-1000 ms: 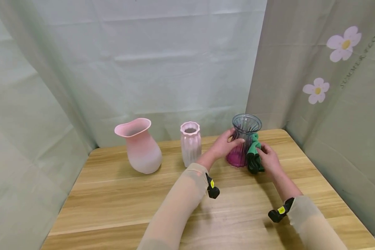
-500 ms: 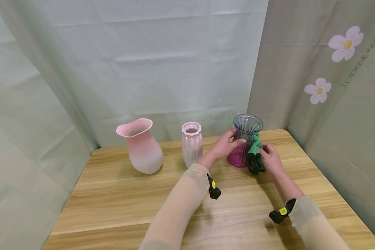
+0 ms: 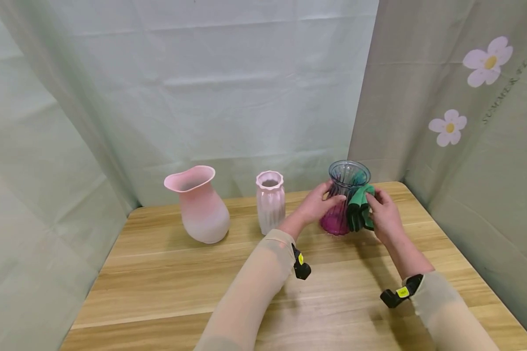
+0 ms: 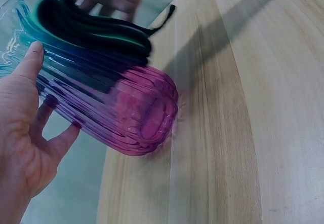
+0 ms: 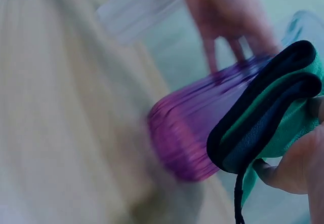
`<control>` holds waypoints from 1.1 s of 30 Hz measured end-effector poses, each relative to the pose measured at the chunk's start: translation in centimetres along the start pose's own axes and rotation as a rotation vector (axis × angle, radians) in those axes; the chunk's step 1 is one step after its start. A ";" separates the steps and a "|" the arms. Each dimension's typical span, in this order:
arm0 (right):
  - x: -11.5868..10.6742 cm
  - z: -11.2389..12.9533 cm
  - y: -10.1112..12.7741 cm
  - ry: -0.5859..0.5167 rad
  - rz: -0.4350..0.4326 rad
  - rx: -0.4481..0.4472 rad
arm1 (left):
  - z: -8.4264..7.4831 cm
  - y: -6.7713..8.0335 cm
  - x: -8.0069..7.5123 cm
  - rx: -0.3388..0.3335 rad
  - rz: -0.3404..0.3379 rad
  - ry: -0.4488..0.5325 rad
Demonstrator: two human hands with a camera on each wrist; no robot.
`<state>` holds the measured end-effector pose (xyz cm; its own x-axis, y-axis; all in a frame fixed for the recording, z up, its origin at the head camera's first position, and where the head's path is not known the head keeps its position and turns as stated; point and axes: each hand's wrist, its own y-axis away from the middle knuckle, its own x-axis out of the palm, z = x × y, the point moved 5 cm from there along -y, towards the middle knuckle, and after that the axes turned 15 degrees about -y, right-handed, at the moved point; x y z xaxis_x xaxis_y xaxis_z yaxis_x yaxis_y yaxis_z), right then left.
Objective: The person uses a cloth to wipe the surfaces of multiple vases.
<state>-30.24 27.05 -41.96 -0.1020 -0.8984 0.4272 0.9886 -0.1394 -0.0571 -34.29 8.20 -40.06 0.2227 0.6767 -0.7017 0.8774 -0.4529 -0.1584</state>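
Note:
A ribbed glass vase (image 3: 335,217), blue-grey at the flared rim and magenta at the base, stands upright at the right of the table. My left hand (image 3: 312,204) grips its left side, thumb in front and fingers behind. In my right hand (image 3: 385,214), a folded green cloth (image 3: 359,197) with black edges and a thin dark loop is pinched; it lies against the vase's right side. The right wrist view has the layered folds of the cloth (image 5: 268,112) close up, in front of the vase (image 5: 185,127). The vase's far side is hidden.
A white fluted vase (image 3: 271,209) stands left of the glass one. Farther left is a wide-mouthed pink-and-white vase (image 3: 204,214). Pale curtains (image 3: 246,97) hang behind and beside the wooden table (image 3: 167,287).
My right hand has risen slightly with the cloth, nearer the glass vase's rim. My left hand keeps its grip on the vase. The head view has shifted very slightly.

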 end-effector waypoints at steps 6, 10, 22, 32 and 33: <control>1.2 2.3 -0.2 -0.292 0.016 0.009 | 0.1 -0.1 0.1 -0.008 0.004 -0.024; 1.3 2.3 -0.3 -0.321 0.010 0.016 | 0.2 -0.1 0.1 -0.009 0.007 -0.026; 0.8 0.7 -0.1 -0.038 0.062 0.000 | 0.2 0.0 0.1 -0.008 0.007 -0.016; -2.0 -2.9 0.3 0.184 -0.003 0.067 | 0.2 0.1 0.1 -0.021 0.004 -0.019; -2.3 -3.4 0.4 0.190 -0.014 0.078 | 0.2 0.1 0.1 -0.019 0.005 -0.024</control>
<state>-30.03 27.70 -46.03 -0.1278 -0.9600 0.2493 0.9917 -0.1266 0.0211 -34.26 8.11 -40.28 0.2175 0.6602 -0.7189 0.8841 -0.4453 -0.1414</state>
